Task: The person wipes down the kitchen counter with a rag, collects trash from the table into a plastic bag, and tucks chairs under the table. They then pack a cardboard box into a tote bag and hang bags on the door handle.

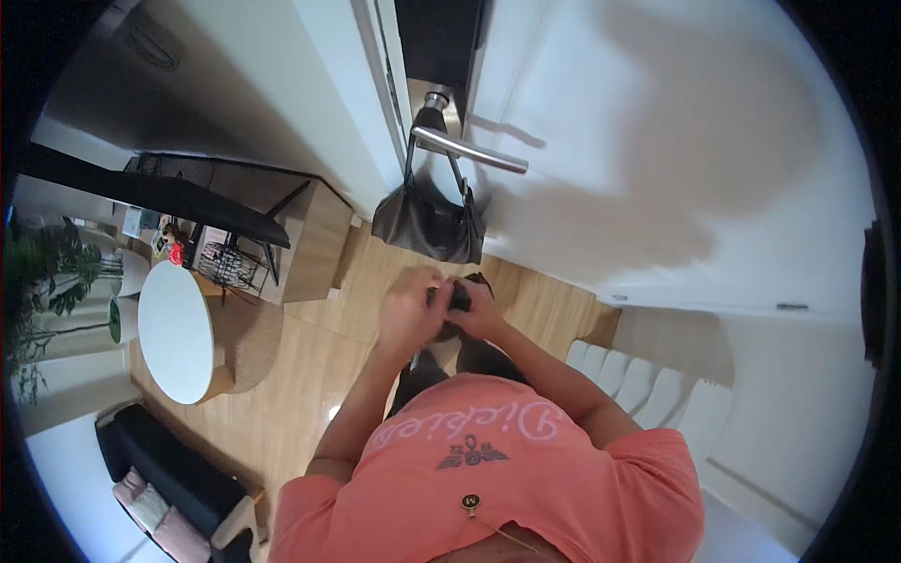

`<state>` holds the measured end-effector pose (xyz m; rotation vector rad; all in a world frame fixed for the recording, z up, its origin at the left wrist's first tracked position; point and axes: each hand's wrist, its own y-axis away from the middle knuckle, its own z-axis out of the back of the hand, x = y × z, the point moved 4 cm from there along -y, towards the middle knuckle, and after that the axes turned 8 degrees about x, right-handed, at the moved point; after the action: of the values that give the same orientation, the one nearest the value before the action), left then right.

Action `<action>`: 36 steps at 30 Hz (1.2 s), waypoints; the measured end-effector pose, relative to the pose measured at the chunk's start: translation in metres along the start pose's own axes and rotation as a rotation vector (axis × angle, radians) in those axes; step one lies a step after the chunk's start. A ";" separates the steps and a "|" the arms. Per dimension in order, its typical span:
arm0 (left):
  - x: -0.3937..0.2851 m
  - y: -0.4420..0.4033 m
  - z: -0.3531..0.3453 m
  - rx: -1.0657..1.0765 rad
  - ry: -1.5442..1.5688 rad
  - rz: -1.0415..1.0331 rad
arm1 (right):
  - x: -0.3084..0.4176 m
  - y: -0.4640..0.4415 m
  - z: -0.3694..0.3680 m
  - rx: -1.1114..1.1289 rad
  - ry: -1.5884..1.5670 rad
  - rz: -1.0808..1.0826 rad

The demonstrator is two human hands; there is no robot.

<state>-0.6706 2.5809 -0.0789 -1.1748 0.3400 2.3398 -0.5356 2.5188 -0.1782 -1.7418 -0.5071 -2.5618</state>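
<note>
Two bare hands meet at a small dark item, nearly black, its full shape hidden by fingers, near a dark, smooth handbag (413,223) hanging at the door handle (474,153). The right hand (483,317) curls its fingers against the dark item (460,296); the left hand (408,308) is bent beside it, too blurred to tell its grip.

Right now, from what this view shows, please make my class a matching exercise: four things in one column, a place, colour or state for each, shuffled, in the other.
1. handbag
2. oval table
3. sofa
4. right hand

A. black, with cushions
B. fingers around a dark item
C. hanging at the door
D. white top

Pairs: 1-C, 2-D, 3-A, 4-B
</note>
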 end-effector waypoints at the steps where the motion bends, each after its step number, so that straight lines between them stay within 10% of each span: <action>1: 0.003 -0.021 0.002 -0.063 -0.105 0.034 | -0.018 -0.003 0.013 -0.043 -0.094 -0.066; 4: 0.063 -0.093 -0.032 0.139 -0.032 0.251 | -0.054 -0.017 0.045 -0.215 -0.216 -0.228; 9: 0.163 -0.136 -0.172 0.215 0.048 -0.127 | -0.061 -0.064 0.089 -0.414 0.220 -0.286; 13: 0.136 -0.132 -0.147 0.277 -0.199 0.289 | -0.080 -0.111 0.090 -0.194 0.199 -0.154; 20: 0.159 -0.143 -0.115 0.525 -0.139 0.414 | -0.073 -0.087 0.099 -0.243 0.162 -0.180; 36: 0.153 -0.123 -0.020 -0.014 -0.655 0.470 | -0.031 -0.029 0.126 -0.195 0.228 -0.199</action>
<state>-0.6692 2.7252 -0.2137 -0.2892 0.3872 2.9646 -0.4155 2.5744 -0.1721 -1.4854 -0.4562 -2.9930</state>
